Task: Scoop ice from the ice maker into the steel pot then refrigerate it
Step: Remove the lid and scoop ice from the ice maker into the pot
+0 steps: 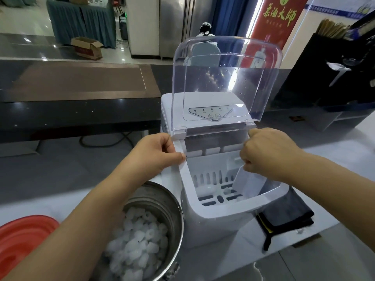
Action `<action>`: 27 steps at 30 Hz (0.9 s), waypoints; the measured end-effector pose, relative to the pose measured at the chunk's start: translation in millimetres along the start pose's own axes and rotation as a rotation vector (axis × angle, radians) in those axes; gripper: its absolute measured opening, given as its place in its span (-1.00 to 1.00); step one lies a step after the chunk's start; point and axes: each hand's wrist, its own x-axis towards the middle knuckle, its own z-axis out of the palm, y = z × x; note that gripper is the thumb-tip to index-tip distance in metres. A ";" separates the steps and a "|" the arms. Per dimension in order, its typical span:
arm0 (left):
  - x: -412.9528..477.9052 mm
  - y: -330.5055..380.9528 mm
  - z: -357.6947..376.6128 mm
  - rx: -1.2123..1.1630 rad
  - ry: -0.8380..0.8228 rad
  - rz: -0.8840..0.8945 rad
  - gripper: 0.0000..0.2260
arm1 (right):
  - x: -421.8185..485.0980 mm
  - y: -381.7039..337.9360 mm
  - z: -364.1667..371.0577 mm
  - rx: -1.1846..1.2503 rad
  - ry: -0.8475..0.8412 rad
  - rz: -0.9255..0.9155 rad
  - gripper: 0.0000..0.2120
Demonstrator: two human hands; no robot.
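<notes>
Head view: the ice maker (213, 224) stands on the white table with its clear lid (223, 78) swung upright. The steel pot (162, 201) sits just left of the ice maker's front, touching or nearly touching its side, below the left forearm and full of ice (138, 240). The left hand (160, 153) pinches the ice maker's left rim between thumb and curled fingers. The right hand (265, 153), at the right rim, is closed around a clear scoop (246, 183) that hangs down into the slotted basket (211, 177), where a few ice pieces lie. A dark folded cloth (284, 211) lies just right of the ice maker; a red basin (24, 236) sits farther left, beyond the pot.
</notes>
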 end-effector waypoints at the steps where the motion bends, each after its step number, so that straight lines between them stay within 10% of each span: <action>1: 0.2 1.5 -0.2 0.021 -0.002 0.003 -0.77 | -0.6 0.0 -0.3 0.016 -0.024 0.046 -0.83; 14: 9.2 3.1 -4.0 0.093 -0.031 0.019 -0.74 | -2.6 -0.5 14.6 0.253 -0.135 0.322 -0.85; 27: 10.9 2.1 -5.2 0.021 -0.054 0.012 -0.74 | 7.3 11.3 22.7 0.194 0.245 0.048 -0.75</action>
